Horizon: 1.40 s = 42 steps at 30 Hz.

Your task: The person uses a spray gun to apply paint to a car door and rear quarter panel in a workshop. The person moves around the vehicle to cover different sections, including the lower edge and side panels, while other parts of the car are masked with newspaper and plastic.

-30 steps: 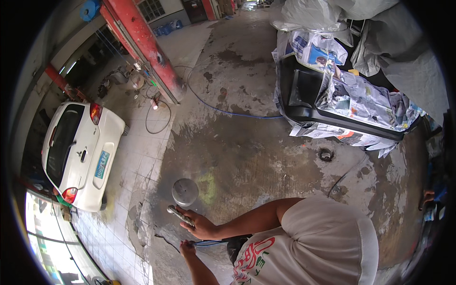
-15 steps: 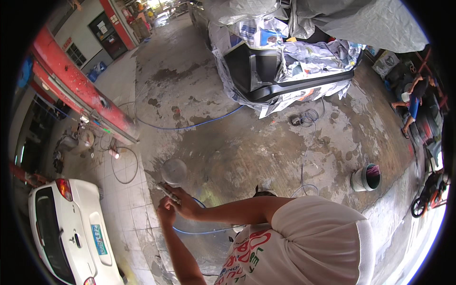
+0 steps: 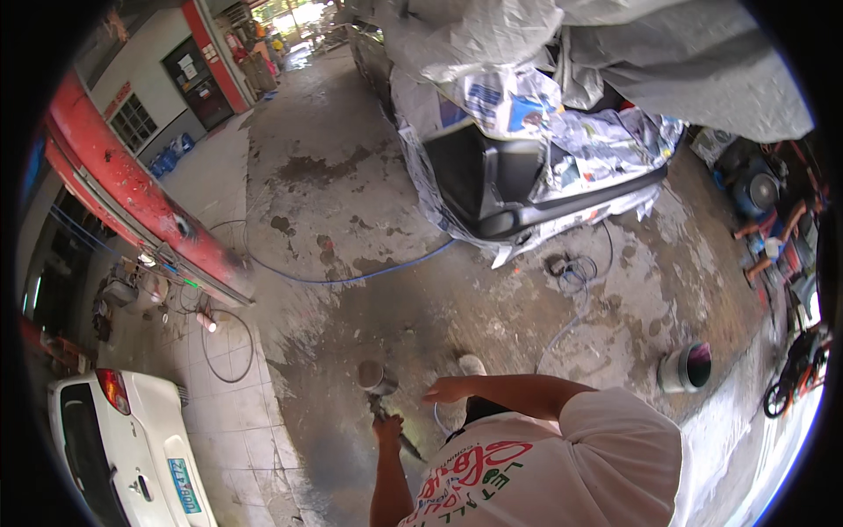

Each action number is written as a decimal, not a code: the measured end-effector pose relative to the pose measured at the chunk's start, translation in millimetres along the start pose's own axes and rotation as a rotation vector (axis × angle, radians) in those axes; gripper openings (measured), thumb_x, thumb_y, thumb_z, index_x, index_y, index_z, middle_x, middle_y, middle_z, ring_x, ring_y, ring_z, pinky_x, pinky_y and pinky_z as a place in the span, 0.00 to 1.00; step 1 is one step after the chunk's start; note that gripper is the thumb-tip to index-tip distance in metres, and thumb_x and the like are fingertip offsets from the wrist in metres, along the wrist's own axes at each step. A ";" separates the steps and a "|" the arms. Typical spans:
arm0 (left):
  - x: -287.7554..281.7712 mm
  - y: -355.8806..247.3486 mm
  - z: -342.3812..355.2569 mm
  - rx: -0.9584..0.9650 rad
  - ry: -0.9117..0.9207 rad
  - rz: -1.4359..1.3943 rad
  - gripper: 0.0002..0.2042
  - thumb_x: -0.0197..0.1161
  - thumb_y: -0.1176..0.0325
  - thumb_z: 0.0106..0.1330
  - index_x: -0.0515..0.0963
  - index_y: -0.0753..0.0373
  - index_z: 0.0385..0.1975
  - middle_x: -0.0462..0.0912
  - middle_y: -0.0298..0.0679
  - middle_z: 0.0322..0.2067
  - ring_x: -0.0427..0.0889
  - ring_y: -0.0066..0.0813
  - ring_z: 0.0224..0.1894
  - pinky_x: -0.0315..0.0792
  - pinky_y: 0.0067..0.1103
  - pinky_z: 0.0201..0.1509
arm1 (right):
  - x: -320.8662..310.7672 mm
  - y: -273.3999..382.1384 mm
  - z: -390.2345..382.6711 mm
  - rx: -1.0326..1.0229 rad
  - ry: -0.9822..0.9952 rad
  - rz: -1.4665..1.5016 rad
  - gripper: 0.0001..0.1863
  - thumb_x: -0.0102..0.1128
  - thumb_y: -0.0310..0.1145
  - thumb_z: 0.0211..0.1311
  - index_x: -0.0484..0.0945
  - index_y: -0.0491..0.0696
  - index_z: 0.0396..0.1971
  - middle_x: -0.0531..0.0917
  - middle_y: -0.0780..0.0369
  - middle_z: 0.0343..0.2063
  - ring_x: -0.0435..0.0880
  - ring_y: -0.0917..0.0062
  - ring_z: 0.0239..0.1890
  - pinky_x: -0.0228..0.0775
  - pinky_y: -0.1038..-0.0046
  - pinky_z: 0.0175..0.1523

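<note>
My left hand [image 3: 387,429] grips a dark spray gun [image 3: 380,410] with a round metal cup [image 3: 377,377] at its upper end. My right hand [image 3: 442,393] is to the right of the gun, apart from it, with its fingers loosely extended and nothing visible in them. A hose runs near my body, and a pale shoe [image 3: 471,365] shows beyond my right arm.
A masked black panel [image 3: 452,176] stands ahead under grey covers. A red post [image 3: 158,211] and white car [image 3: 127,439] are left. Hoses [image 3: 386,268] lie on the concrete. A bucket [image 3: 683,367] sits right, and another person [image 3: 773,241] is beside equipment along that side.
My right hand has released the spray gun and moved rightward; my left hand now holds it, lower and farther right in view. The view has turned, and the other person has shifted position.
</note>
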<state>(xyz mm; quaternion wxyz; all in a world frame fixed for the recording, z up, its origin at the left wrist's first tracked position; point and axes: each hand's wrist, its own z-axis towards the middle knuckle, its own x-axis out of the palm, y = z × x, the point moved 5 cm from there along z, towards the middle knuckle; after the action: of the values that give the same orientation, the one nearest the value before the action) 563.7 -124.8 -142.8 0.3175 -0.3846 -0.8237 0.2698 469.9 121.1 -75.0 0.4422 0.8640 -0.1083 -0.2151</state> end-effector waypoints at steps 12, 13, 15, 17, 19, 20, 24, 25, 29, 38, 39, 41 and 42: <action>-37.0 -145.5 69.7 0.332 -0.795 -0.250 0.08 0.57 0.72 0.68 0.72 0.62 0.45 0.87 0.44 0.42 0.87 0.35 0.35 0.75 0.28 0.31 | -671.6 -270.4 -297.8 0.055 -1.729 0.951 0.49 0.35 0.76 0.68 0.72 0.47 0.67 0.78 0.62 0.64 0.71 0.69 0.69 0.65 0.56 0.56; -25.2 -157.8 83.3 0.321 -0.764 -0.365 0.11 0.57 0.71 0.69 0.70 0.61 0.49 0.86 0.45 0.46 0.87 0.39 0.40 0.76 0.31 0.35 | -694.6 -260.5 -290.1 0.005 -1.687 0.893 0.49 0.34 0.76 0.68 0.72 0.47 0.67 0.77 0.61 0.64 0.71 0.69 0.68 0.66 0.54 0.58; 0.3 -186.8 105.0 0.292 -0.870 -0.356 0.11 0.56 0.70 0.71 0.70 0.61 0.51 0.86 0.45 0.45 0.88 0.39 0.40 0.76 0.32 0.35 | -701.9 -256.9 -264.5 0.084 -1.708 0.928 0.49 0.33 0.75 0.69 0.71 0.46 0.68 0.77 0.60 0.64 0.73 0.67 0.64 0.67 0.54 0.59; 18.3 -214.2 136.2 0.298 -0.892 -0.358 0.12 0.51 0.68 0.74 0.68 0.62 0.54 0.86 0.45 0.45 0.88 0.40 0.39 0.75 0.34 0.34 | -705.4 -255.3 -246.5 0.226 -1.911 0.877 0.49 0.34 0.75 0.69 0.72 0.43 0.67 0.78 0.58 0.63 0.75 0.66 0.57 0.70 0.61 0.55; 33.6 -235.7 180.4 0.295 -0.892 -0.317 0.11 0.51 0.68 0.74 0.70 0.62 0.52 0.86 0.45 0.42 0.88 0.37 0.37 0.74 0.30 0.32 | -709.8 -272.5 -249.6 0.108 -1.968 0.968 0.51 0.33 0.74 0.70 0.73 0.40 0.66 0.78 0.56 0.64 0.77 0.64 0.61 0.69 0.64 0.55; 28.4 -251.9 189.1 0.301 -0.926 -0.265 0.10 0.51 0.68 0.74 0.71 0.62 0.50 0.87 0.44 0.41 0.87 0.36 0.36 0.74 0.28 0.31 | -689.9 -283.6 -230.4 0.111 -1.896 1.060 0.51 0.34 0.75 0.69 0.66 0.43 0.71 0.75 0.59 0.67 0.76 0.63 0.63 0.65 0.59 0.64; 60.9 -281.2 314.4 0.229 -0.893 -0.029 0.06 0.55 0.72 0.67 0.76 0.63 0.40 0.87 0.42 0.32 0.86 0.30 0.29 0.70 0.22 0.25 | -686.5 -348.0 -241.7 0.239 -1.887 1.089 0.45 0.39 0.76 0.68 0.79 0.46 0.55 0.87 0.63 0.46 0.85 0.75 0.43 0.67 0.76 0.40; 47.8 -320.3 320.9 0.259 -0.932 0.111 0.05 0.55 0.73 0.65 0.76 0.63 0.37 0.87 0.41 0.29 0.85 0.29 0.28 0.70 0.21 0.24 | -621.0 -361.0 -189.5 0.414 -1.875 1.100 0.42 0.40 0.74 0.69 0.83 0.47 0.46 0.87 0.64 0.32 0.84 0.75 0.30 0.68 0.76 0.33; 70.1 -389.9 464.2 0.274 -0.843 0.149 0.05 0.55 0.75 0.61 0.79 0.63 0.29 0.87 0.41 0.25 0.85 0.28 0.25 0.75 0.22 0.26 | -538.3 -381.7 -183.3 1.514 -0.952 0.206 0.29 0.52 0.60 0.66 0.85 0.49 0.47 0.88 0.59 0.44 0.86 0.72 0.46 0.78 0.66 0.50; 147.7 -676.7 727.7 0.373 -0.638 0.520 0.07 0.56 0.72 0.64 0.79 0.69 0.32 0.88 0.44 0.28 0.84 0.28 0.28 0.77 0.26 0.32 | -485.0 -161.2 209.7 1.339 -0.582 0.407 0.16 0.64 0.37 0.64 0.85 0.48 0.17 0.87 0.60 0.18 0.86 0.72 0.17 0.81 0.65 0.26; 155.6 -710.8 759.9 0.403 -0.610 0.519 0.07 0.55 0.72 0.64 0.79 0.69 0.33 0.88 0.45 0.29 0.84 0.28 0.28 0.77 0.26 0.32 | -519.6 -137.8 266.6 1.227 -0.586 0.364 0.19 0.60 0.41 0.67 0.85 0.47 0.19 0.88 0.58 0.19 0.88 0.70 0.21 0.82 0.63 0.32; 253.7 -726.2 848.8 0.287 -0.417 0.441 0.07 0.54 0.76 0.60 0.79 0.68 0.33 0.88 0.43 0.30 0.82 0.25 0.27 0.74 0.22 0.29 | -616.8 -145.6 343.4 1.036 -0.406 0.074 0.26 0.48 0.50 0.71 0.86 0.46 0.25 0.89 0.55 0.25 0.90 0.63 0.34 0.82 0.60 0.47; 271.8 -758.8 876.4 0.275 -0.348 0.449 0.07 0.54 0.77 0.59 0.80 0.67 0.33 0.88 0.43 0.31 0.81 0.25 0.26 0.73 0.21 0.29 | -668.2 -117.7 400.9 0.810 -0.515 -0.139 0.26 0.44 0.52 0.72 0.86 0.48 0.32 0.89 0.54 0.33 0.88 0.57 0.41 0.80 0.59 0.50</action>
<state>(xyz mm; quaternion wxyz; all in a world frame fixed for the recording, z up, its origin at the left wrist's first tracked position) -563.9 -505.4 -106.6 0.1533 -0.4584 -0.7159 0.5038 -308.6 154.5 -193.0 0.0135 0.8906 -0.2314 -0.3914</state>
